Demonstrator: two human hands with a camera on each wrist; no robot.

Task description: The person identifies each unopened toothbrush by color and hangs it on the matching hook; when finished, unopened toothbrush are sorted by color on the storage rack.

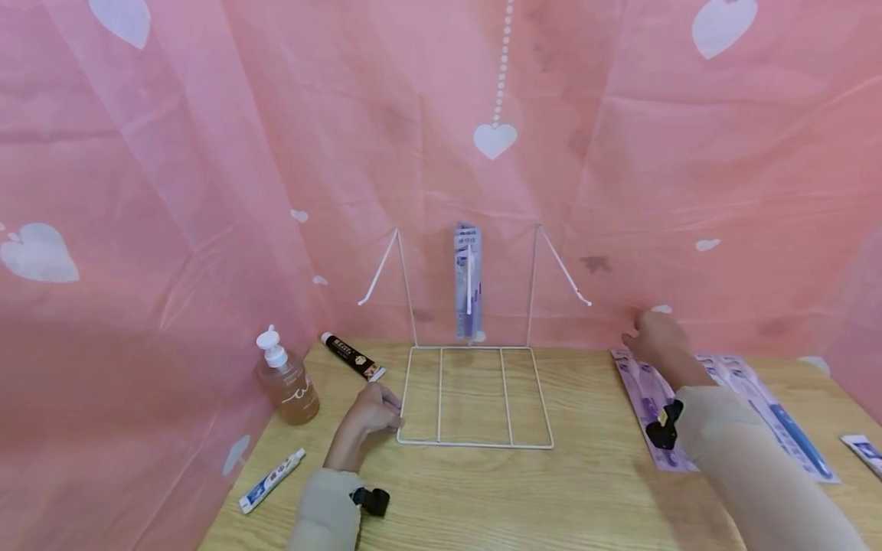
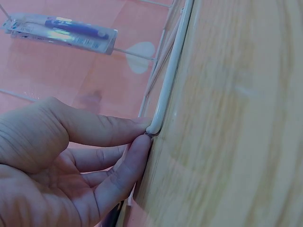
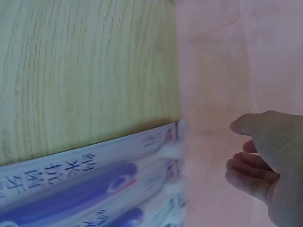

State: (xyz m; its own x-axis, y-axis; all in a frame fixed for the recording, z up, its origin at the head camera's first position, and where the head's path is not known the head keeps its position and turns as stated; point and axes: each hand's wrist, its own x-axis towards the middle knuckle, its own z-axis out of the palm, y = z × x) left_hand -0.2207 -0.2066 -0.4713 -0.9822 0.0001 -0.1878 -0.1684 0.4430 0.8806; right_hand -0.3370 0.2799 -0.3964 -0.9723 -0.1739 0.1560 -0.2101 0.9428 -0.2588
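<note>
A white wire display rack (image 1: 475, 445) stands on the wooden table. My left hand (image 1: 373, 410) is at its left side, and in the left wrist view thumb and finger pinch the rack's wire (image 2: 166, 90) at a corner. From the rack's middle hook hangs a packaged toothbrush (image 1: 468, 283), seemingly with another behind it; the two side hooks hold nothing. My right hand (image 1: 660, 342) is over the far end of the purple toothbrush packs (image 1: 648, 390), near the pink cloth. Its fingers are loosely bent with nothing between them in the right wrist view.
On the left are a pump bottle (image 1: 292, 390), a black toothpaste tube (image 1: 351, 356) and a white-and-blue tube (image 1: 272, 482). Blue toothbrush packs (image 1: 785, 417) lie at the right, with another tube (image 1: 864, 451) by the edge. Pink cloth (image 1: 427, 115) hangs behind and at the sides.
</note>
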